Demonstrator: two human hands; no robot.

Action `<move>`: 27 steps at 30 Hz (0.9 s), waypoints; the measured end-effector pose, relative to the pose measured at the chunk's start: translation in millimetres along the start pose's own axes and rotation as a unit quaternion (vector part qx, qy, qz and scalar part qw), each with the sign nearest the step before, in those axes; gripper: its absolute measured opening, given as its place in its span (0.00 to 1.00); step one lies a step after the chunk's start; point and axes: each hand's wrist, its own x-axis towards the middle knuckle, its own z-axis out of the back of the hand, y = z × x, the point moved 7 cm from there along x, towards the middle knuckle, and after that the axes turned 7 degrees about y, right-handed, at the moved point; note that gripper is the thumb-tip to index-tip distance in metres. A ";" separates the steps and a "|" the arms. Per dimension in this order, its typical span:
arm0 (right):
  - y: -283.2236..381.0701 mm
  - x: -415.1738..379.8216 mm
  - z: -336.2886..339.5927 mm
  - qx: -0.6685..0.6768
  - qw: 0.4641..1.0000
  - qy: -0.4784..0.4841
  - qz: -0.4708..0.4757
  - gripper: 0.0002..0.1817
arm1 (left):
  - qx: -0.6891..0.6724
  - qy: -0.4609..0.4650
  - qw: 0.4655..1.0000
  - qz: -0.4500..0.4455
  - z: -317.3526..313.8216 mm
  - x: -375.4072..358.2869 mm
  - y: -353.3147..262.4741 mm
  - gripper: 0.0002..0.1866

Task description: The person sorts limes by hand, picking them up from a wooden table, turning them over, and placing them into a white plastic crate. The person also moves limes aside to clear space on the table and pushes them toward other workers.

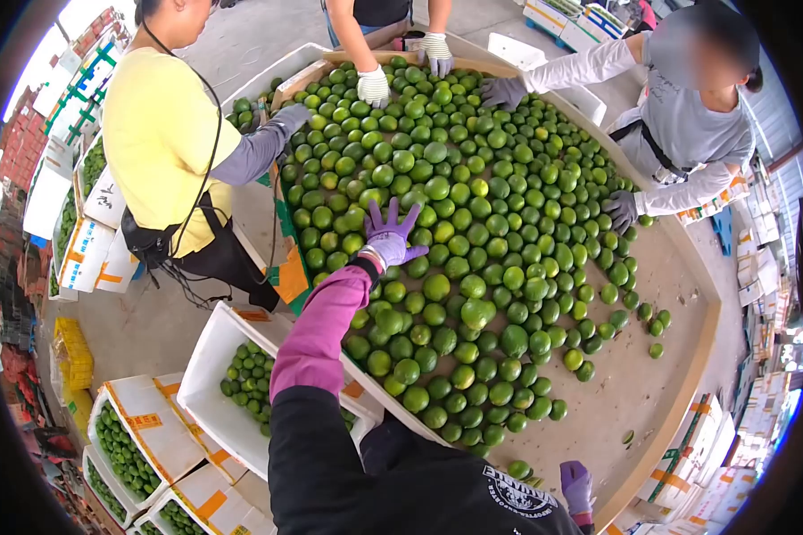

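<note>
My left hand (391,234), in a purple glove, lies over the green limes (513,276) with its fingers spread. Its sleeve is pink at the forearm and black higher up. Limes surround the palm, and none is gripped in it. My right hand (577,486), also purple-gloved, is low at the right by my body, over the near part of the sorting table (616,406). Its fingers point forward and hold nothing visible. A few limes (519,468) are close to its left, partly hidden by my black top.
Three people stand around the table, their gloved hands on the limes: a yellow shirt (156,125) at left, a grey shirt (696,129) at right, one at the far side. A white foam box (210,357) with limes stands left of my arm. Taped boxes (156,428) are stacked beyond.
</note>
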 end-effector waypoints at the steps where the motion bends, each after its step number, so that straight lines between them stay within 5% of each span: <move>1: -25.1 -8.5 -4.4 0.003 0.998 -0.057 0.001 0.09 | 0.070 -0.041 0.997 -0.004 6.3 9.8 -3.4 0.52; 4: -82.3 -48.2 -26.3 0.007 0.990 -0.086 -0.109 0.11 | 0.049 0.011 0.998 0.035 28.2 40.5 -10.9 0.53; 9: -94.2 -97.7 -58.5 0.023 0.974 -0.030 -0.222 0.12 | 0.038 -0.047 0.995 0.078 44.0 82.9 7.1 0.58; 23: -117.0 -109.6 -63.2 0.054 0.962 -0.045 -0.263 0.18 | 0.077 0.018 0.994 0.068 10.4 26.6 -16.8 0.57; 27: -144.3 -115.1 -62.8 0.062 0.958 -0.059 -0.275 0.20 | -0.125 0.103 0.987 0.006 -13.7 3.7 1.8 0.47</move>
